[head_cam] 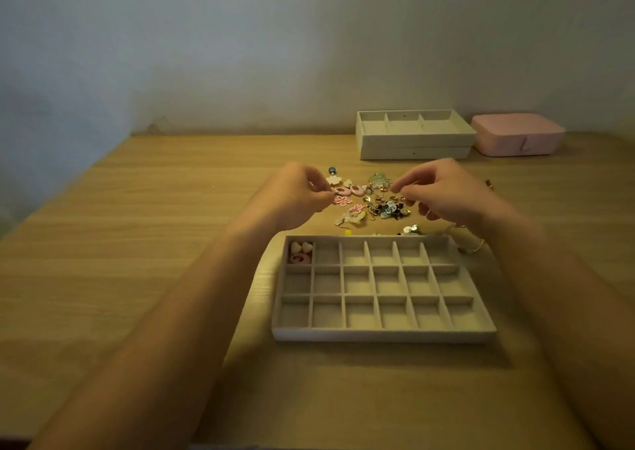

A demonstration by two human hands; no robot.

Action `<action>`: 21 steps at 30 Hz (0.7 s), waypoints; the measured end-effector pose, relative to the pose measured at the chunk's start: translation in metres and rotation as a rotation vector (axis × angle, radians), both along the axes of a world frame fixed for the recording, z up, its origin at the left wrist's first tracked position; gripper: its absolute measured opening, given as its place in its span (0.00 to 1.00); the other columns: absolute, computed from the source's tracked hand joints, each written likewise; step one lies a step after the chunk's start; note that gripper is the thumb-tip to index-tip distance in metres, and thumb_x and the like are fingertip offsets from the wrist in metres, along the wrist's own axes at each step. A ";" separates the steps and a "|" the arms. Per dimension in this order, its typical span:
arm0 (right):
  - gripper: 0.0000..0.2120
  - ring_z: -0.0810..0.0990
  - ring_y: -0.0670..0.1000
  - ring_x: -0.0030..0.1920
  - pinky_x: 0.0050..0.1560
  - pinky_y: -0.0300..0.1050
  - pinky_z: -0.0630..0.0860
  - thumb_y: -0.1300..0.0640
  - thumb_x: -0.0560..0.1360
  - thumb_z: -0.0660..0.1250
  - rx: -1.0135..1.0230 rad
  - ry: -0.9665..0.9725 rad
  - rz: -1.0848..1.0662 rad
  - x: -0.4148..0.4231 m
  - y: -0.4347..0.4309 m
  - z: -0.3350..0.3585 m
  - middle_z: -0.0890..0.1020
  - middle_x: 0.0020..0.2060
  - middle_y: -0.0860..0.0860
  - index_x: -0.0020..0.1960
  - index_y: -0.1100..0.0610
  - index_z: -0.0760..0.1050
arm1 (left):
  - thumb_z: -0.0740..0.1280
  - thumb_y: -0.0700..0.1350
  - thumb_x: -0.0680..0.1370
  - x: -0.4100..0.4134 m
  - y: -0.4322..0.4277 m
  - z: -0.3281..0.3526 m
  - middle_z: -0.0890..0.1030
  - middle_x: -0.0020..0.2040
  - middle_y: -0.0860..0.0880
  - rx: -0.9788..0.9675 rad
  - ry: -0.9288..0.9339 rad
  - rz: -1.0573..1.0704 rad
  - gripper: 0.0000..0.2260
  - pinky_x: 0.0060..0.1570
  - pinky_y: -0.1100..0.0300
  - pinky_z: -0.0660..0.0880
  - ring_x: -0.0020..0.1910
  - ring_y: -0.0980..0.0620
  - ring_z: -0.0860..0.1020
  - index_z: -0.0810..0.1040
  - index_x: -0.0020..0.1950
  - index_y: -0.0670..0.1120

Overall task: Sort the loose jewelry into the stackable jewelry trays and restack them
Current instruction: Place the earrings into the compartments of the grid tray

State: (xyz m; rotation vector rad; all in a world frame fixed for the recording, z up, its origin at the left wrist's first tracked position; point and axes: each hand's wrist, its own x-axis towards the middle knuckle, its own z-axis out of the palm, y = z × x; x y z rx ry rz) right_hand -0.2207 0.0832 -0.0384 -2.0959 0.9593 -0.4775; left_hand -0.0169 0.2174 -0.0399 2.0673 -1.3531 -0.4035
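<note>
A beige tray (383, 333) with several small compartments lies in front of me. Its far-left compartment holds heart-shaped pieces (301, 252). Beyond the tray, a pile of loose jewelry (372, 202) is spread on the wooden table. My left hand (295, 197) hovers over the pile's left edge, fingertips pinched together near a pink piece; whether it holds anything is blurred. My right hand (436, 195) is above the pile's right side, fingers curled and fingertips pinched, possibly on a small item I cannot make out.
Two stacked beige trays (414, 140) stand at the back, the top one with larger compartments. A closed pink jewelry box (517, 135) sits to their right against the wall. A small piece (489, 184) lies at the far right.
</note>
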 end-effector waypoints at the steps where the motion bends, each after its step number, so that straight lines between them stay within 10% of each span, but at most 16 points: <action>1: 0.08 0.78 0.48 0.39 0.36 0.40 0.75 0.61 0.81 0.67 0.002 0.014 0.010 0.002 -0.004 -0.003 0.83 0.43 0.52 0.52 0.52 0.84 | 0.71 0.47 0.77 -0.002 -0.010 -0.001 0.84 0.42 0.52 0.035 -0.031 -0.026 0.02 0.46 0.55 0.79 0.39 0.54 0.79 0.82 0.45 0.52; 11: 0.09 0.82 0.46 0.51 0.49 0.43 0.80 0.58 0.81 0.68 -0.047 0.000 0.090 0.035 -0.020 -0.020 0.85 0.48 0.48 0.52 0.48 0.85 | 0.69 0.44 0.80 0.004 -0.064 -0.019 0.82 0.55 0.50 0.234 -0.252 -0.229 0.13 0.57 0.54 0.77 0.53 0.50 0.79 0.81 0.62 0.57; 21: 0.08 0.82 0.45 0.50 0.52 0.46 0.80 0.59 0.80 0.68 -0.069 -0.100 0.059 0.032 -0.013 -0.022 0.85 0.47 0.48 0.54 0.53 0.85 | 0.76 0.46 0.74 0.012 -0.064 -0.023 0.81 0.45 0.53 0.104 -0.193 -0.222 0.06 0.40 0.59 0.75 0.44 0.51 0.79 0.80 0.45 0.53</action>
